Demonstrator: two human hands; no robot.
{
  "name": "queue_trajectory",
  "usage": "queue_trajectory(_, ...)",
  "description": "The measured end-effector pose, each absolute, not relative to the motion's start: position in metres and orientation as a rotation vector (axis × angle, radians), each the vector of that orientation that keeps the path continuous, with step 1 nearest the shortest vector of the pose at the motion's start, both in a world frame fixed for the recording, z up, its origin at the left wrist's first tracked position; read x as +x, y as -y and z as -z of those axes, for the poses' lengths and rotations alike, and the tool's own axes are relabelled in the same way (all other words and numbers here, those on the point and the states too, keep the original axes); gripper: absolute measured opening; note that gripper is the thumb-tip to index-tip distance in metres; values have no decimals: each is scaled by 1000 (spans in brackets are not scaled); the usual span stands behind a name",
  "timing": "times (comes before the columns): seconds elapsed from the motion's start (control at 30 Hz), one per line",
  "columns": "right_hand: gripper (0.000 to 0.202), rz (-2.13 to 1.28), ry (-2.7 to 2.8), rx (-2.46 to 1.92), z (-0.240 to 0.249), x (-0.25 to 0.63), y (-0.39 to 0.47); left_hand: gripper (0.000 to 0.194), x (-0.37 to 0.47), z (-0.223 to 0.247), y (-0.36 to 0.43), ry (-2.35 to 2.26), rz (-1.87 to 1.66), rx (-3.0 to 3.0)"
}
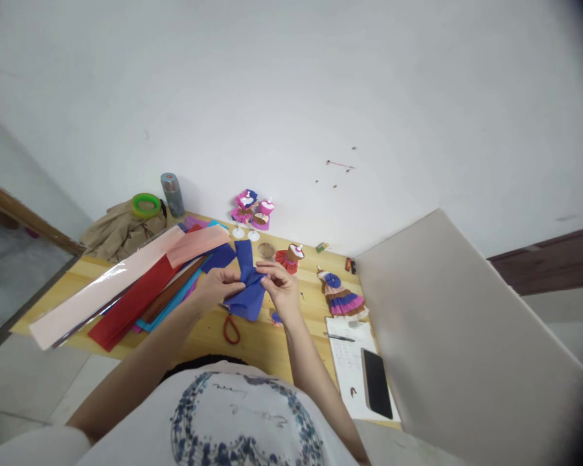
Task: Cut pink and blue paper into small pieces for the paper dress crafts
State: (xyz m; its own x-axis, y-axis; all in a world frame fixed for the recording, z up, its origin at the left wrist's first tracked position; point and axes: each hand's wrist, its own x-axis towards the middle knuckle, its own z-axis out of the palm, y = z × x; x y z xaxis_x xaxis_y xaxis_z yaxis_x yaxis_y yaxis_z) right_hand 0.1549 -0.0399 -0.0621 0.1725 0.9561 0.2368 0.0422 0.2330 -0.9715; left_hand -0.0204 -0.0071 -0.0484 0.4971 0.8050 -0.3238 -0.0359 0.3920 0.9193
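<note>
In the head view, the blue paper (249, 303) sits just beyond the red scissor handle (232, 331), pinched by the left hand (217, 286) and, on its other side, the right hand (280, 288). Probably light, soft and easily torn, it suits gentle fingertip holds near its edges.

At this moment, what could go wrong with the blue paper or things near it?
The blue paper might tear, as the left hand and right hand both pinch it. Its lower edge could catch on the red loop handle close by. The right forearm could brush the small blue piece beside it.
</note>
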Motion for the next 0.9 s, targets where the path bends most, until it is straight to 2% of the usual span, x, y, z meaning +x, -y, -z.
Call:
queue_trajectory(0.33,26,-1200,843,-1125,55,153,37,27,-30,41,8,-854,-576,1073)
queue_trajectory(0.53,33,-1117,733,-1167,57,149,30,29,-27,36,10,-935,-549,1168)
queue_trajectory(0.7,30,-1080,749,-1203,57,148,29,30,-28,53,8,-1010,-605,1321)
queue_trajectory(0.83,27,-1012,821,-1223,58,147,30,17,-29,64,5,-1133,-743,1546)
queue_trajectory(0.9,28,-996,869,-1237,58,147,31,28,-27,63,3,-1169,-849,1575)
